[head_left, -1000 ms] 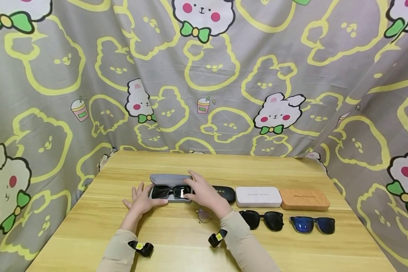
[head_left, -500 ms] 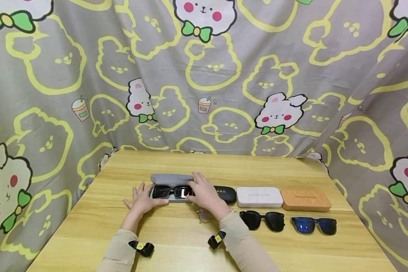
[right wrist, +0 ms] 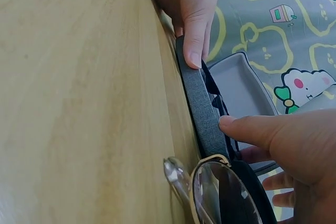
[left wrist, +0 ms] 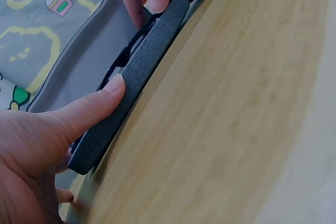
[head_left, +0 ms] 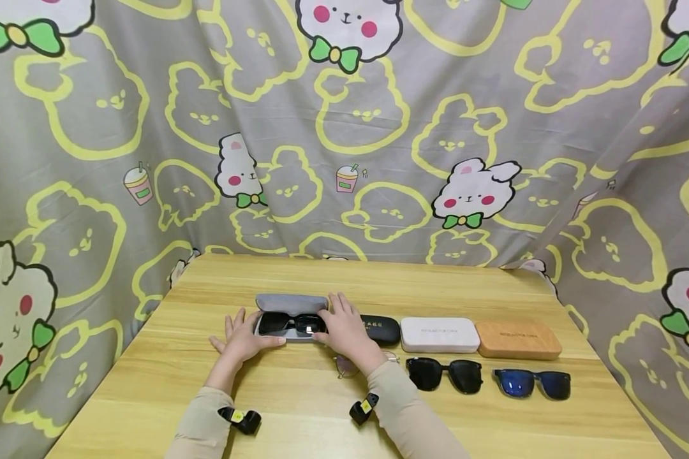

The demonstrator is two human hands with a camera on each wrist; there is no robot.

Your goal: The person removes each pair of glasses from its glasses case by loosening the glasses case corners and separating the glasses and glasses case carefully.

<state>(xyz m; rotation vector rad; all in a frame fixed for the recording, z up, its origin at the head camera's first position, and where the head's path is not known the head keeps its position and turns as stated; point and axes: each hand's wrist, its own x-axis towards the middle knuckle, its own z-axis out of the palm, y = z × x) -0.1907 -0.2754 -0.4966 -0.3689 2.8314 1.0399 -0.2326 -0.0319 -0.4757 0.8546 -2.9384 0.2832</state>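
A grey fabric glasses case (left wrist: pixel 137 66) lies with its lid up at the table's left side. In it sit black sunglasses (head_left: pixel 274 323), front rim at the case's near wall. My left hand (head_left: pixel 244 338) grips the case's left end, thumb on the front wall. At the other end my right hand (head_left: pixel 347 331) pinches the right end of the sunglasses, its thumb (right wrist: pixel 247 129) by the case's front edge. The right hand partly hides that end. Thin-framed eyeglasses (right wrist: pixel 223 192) lie near the right wrist, partly covered in the head view.
Right of the open case stand a black case (head_left: pixel 381 329), a white case (head_left: pixel 439 335) and an orange case (head_left: pixel 519 339) in a row. Black sunglasses (head_left: pixel 444 375) and blue-lensed sunglasses (head_left: pixel 533 384) lie in front of them. A patterned curtain (head_left: pixel 287 172) hangs behind the table.
Both hands stay at the case. The right hand's fingers have shifted slightly, and the bright reflection on the sunglasses' right lens has shrunk. The head view has drifted a little.
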